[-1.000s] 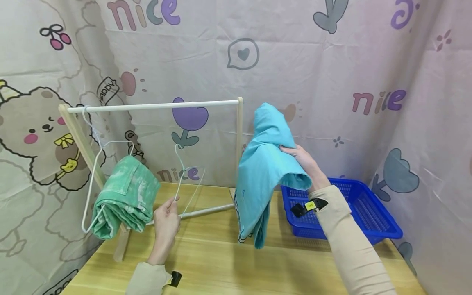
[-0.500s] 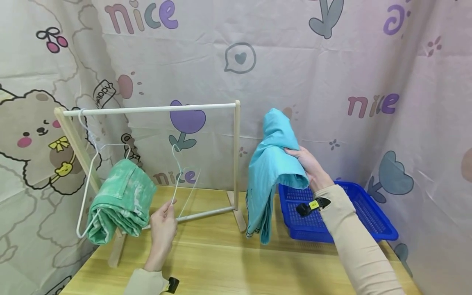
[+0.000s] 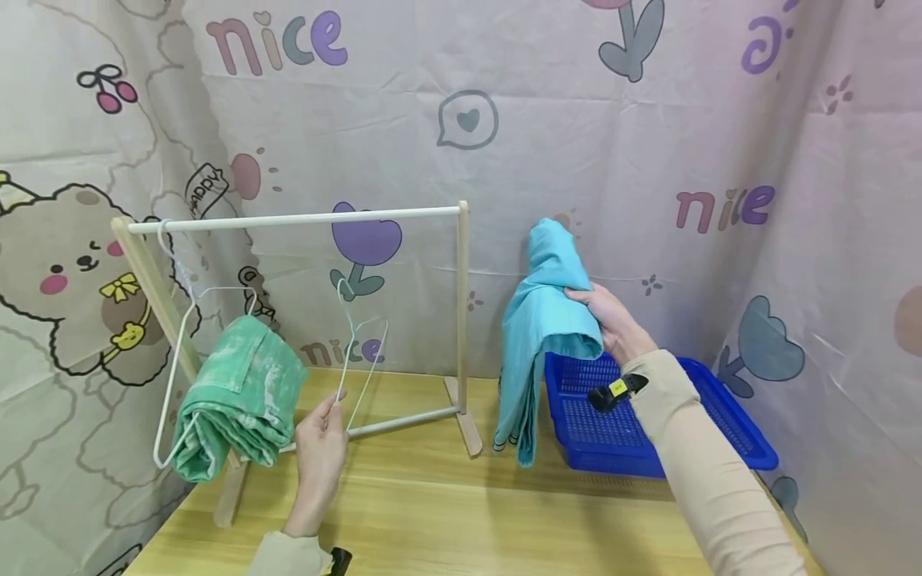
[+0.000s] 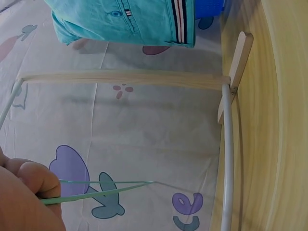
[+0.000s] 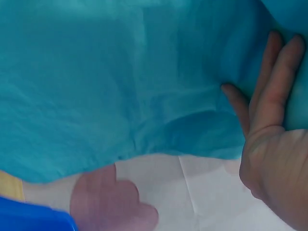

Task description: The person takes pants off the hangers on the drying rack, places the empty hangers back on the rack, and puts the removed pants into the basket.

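Note:
My left hand (image 3: 322,448) pinches a thin pale-green wire hanger (image 3: 348,352) by its side, its hook pointing up. In the left wrist view the hanger (image 4: 101,195) runs out from between the fingers. To the right, my right hand (image 3: 608,316) holds up a turquoise garment (image 3: 551,312) that droops in folds, its thumb on the cloth. Extended fingers (image 5: 276,91) press into a fold in the right wrist view. A button and a dark, white and red striped trim (image 4: 179,21) show on the garment; its exact kind is unclear.
A wooden rack (image 3: 464,304) with a white top rail (image 3: 295,219) stands on the wooden table (image 3: 432,512). From the rail's left end hangs a white hanger (image 3: 173,384) bearing a folded green garment (image 3: 241,392). Behind the right forearm is a blue basket (image 3: 576,456). Printed curtains surround the table.
The right hand has carried the turquoise garment slightly rightward, away from the rack and nearer the basket. The left hand keeps its hold on the hanger, which has turned a little. The head view shifted slightly.

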A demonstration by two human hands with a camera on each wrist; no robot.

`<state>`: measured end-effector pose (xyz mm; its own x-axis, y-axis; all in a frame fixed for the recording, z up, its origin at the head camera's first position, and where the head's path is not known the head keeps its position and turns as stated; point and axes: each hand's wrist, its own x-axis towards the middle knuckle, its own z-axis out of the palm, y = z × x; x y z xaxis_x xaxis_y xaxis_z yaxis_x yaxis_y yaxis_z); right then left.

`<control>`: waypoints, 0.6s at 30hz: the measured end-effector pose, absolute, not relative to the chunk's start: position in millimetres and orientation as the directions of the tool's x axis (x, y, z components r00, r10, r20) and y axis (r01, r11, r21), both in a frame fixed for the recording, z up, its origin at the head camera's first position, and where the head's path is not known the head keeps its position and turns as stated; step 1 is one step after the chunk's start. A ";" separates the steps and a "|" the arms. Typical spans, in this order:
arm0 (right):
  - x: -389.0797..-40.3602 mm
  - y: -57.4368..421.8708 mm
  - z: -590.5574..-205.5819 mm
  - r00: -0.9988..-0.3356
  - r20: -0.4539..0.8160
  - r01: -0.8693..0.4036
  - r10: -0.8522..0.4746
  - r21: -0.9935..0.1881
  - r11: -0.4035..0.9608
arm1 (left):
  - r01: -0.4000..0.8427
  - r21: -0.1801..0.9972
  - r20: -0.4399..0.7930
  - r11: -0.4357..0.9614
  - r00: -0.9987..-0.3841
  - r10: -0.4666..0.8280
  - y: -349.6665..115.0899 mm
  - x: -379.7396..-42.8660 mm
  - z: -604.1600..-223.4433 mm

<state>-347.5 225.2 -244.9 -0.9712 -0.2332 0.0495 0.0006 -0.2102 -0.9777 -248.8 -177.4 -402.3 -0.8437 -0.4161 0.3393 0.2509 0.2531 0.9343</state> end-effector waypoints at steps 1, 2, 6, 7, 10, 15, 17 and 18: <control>-348.8 228.3 -243.7 -0.972 0.048 -0.002 -0.230 -0.981 -0.194 | 0.250 0.932 0.343 0.263 -0.842 -0.417 -177.3 -248.7 -402.7; -350.3 231.8 -242.5 -0.972 0.049 -0.007 -0.228 -0.984 -0.180 | 0.247 0.930 0.345 0.272 -0.840 -0.418 -177.2 -248.7 -403.2; -355.4 247.6 -238.9 -0.971 0.044 -0.007 -0.236 -0.988 -0.155 | 0.239 0.925 0.350 0.294 -0.836 -0.422 -176.5 -248.4 -404.7; -356.6 252.1 -238.4 -0.970 0.040 -0.001 -0.241 -0.987 -0.159 | 0.239 0.924 0.353 0.299 -0.835 -0.423 -176.4 -248.3 -405.0; -358.6 265.6 -238.0 -0.969 0.031 0.015 -0.245 -0.983 -0.185 | 0.241 0.922 0.358 0.304 -0.831 -0.425 -176.4 -247.7 -405.4; -358.8 292.8 -241.0 -0.973 0.012 0.047 -0.230 -0.968 -0.246 | 0.258 0.920 0.368 0.296 -0.831 -0.418 -177.1 -246.8 -404.9; -358.3 304.9 -243.7 -0.974 0.002 0.059 -0.225 -0.963 -0.263 | 0.265 0.919 0.371 0.291 -0.830 -0.415 -177.0 -246.8 -404.3; -358.1 310.5 -245.2 -0.976 -0.005 0.064 -0.219 -0.962 -0.264 | 0.266 0.919 0.372 0.291 -0.830 -0.416 -176.8 -246.8 -404.0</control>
<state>-358.1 310.5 -245.2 -0.9757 -0.2189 -0.0045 0.0638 -0.2645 -0.9623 -246.8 -176.8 -404.0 -0.8297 -0.4159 0.3722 0.2664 0.2909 0.9189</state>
